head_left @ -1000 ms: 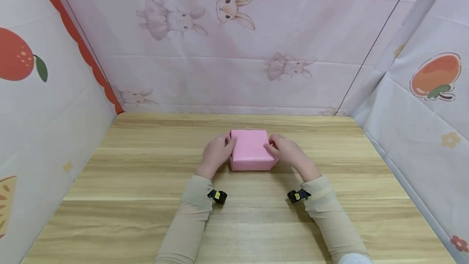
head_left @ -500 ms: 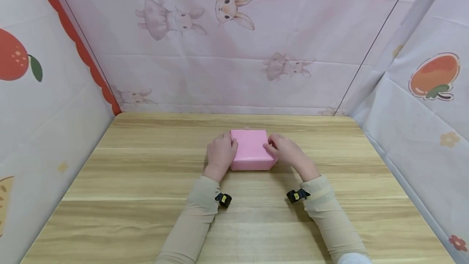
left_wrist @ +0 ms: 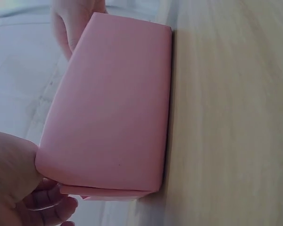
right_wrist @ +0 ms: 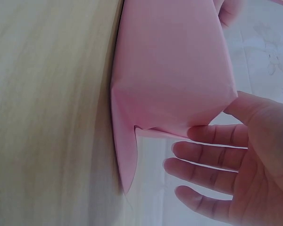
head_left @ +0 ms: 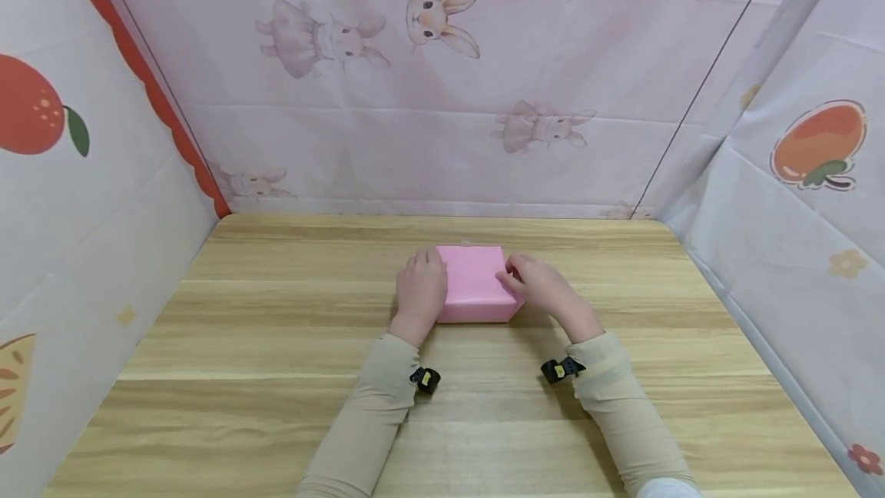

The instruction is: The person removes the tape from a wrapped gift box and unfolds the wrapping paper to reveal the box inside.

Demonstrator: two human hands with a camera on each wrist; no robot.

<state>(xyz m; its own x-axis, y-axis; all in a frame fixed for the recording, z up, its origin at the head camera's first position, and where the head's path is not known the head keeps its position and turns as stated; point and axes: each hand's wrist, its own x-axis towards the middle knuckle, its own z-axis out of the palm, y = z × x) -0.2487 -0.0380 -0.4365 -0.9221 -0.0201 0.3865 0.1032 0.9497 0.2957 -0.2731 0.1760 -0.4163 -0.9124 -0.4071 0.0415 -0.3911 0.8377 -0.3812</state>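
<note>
A box wrapped in pink paper [head_left: 477, 275] lies on the table, toward its back. At its left end my left hand [head_left: 422, 287] lies over the upper edge, and in the left wrist view its fingers [left_wrist: 52, 205] curl in against the end fold. At the other end my right hand [head_left: 546, 283] holds the upper corner between thumb and index finger. Seen from the right wrist, the other fingers [right_wrist: 203, 176] extend away from the paper. A pointed paper flap [right_wrist: 126, 162] sticks out low at that right end, beside the table.
The wooden table [head_left: 242, 375] spreads around the box. A pink rabbit-print cloth [head_left: 442, 152] hangs behind it, with fruit-print cloths [head_left: 781, 252] at both sides. Small black cameras [head_left: 425, 380] are strapped to both wrists.
My left hand has shifted slightly right and turned over the box's left edge, now covering more of that end. The right hand and the box stay in place.
</note>
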